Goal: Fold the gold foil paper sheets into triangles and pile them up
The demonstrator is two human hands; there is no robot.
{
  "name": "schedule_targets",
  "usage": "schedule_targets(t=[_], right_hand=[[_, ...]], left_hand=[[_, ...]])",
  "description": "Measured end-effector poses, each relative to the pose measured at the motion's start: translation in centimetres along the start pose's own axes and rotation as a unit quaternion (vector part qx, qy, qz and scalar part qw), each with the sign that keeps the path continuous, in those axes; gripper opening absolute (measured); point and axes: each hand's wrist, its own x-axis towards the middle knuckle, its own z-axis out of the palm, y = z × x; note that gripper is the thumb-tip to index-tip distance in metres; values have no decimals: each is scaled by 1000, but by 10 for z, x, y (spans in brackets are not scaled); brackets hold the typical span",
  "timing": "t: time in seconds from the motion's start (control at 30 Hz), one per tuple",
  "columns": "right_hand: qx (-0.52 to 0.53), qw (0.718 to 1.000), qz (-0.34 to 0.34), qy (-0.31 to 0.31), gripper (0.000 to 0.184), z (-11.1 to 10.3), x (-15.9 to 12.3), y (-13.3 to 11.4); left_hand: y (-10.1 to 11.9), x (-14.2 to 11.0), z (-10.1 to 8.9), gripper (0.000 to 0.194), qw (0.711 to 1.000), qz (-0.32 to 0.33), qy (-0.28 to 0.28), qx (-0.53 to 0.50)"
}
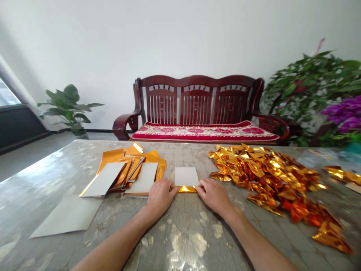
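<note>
A small sheet of paper (186, 176), white on top with a gold foil strip folded up along its near edge, lies on the marbled table (180, 233) in front of me. My left hand (160, 195) pinches the strip's left end with its fingers curled. At the strip's right end my right hand (214, 195) pinches the same way. Left of the sheet spreads a loose stack of flat gold and white sheets (126, 171). To the right lies a heap of folded gold foil pieces (270, 177).
A larger white sheet (67, 216) lies near the table's left edge. More gold pieces (342, 175) sit at the far right. Behind the table stands a dark wooden bench (197, 109) with a red cushion, flanked by potted plants (69, 107) and purple flowers (345, 113).
</note>
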Motion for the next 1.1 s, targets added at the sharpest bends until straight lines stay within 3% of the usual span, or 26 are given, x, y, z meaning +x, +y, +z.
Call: schedule_targets(t=[0.57,1.1], right_hand=[[-17,1000,24,7,22,0,1,-4],[-11,999,36,16,20,2,1,-4]], left_hand=[[6,1,-3,24,999,-4,-21,43],[6,-2,2,21,998,3,-8,58]])
